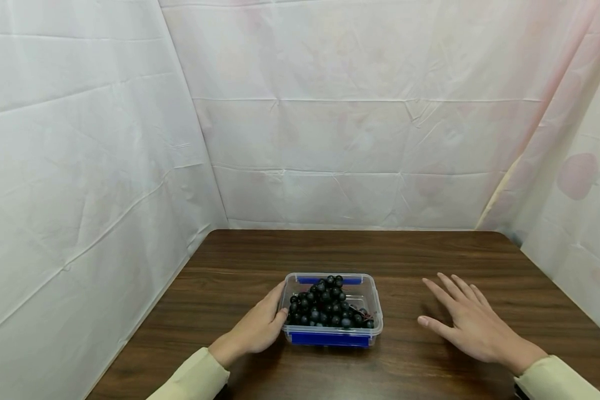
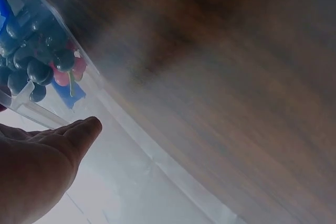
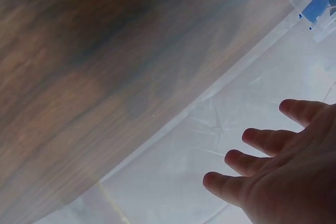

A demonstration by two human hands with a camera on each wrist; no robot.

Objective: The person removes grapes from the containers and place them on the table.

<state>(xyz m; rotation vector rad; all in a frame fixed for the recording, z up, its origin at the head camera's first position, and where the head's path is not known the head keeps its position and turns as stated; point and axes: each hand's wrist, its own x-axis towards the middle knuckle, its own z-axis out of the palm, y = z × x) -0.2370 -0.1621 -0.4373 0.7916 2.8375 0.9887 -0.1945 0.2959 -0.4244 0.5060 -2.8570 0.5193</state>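
A clear plastic container [image 1: 330, 337] with blue clips sits on the brown table. A heap of dark grapes [image 1: 325, 303] fills much of it, with a stem showing at the right; a few pinkish ones show in the left wrist view. My left hand [image 1: 258, 324] rests against the container's left side, fingers straight along the wall and thumb near the front corner. To the right, my right hand [image 1: 472, 325] is held over the table with its fingers spread and nothing in it, apart from the container.
The dark wood-grain table [image 1: 380, 253] ends at a far edge behind the container. White sheets hang around it: a back one [image 1: 360, 139], a left one [image 1: 90, 166] and a right one [image 1: 575, 233] with a faint pink print.
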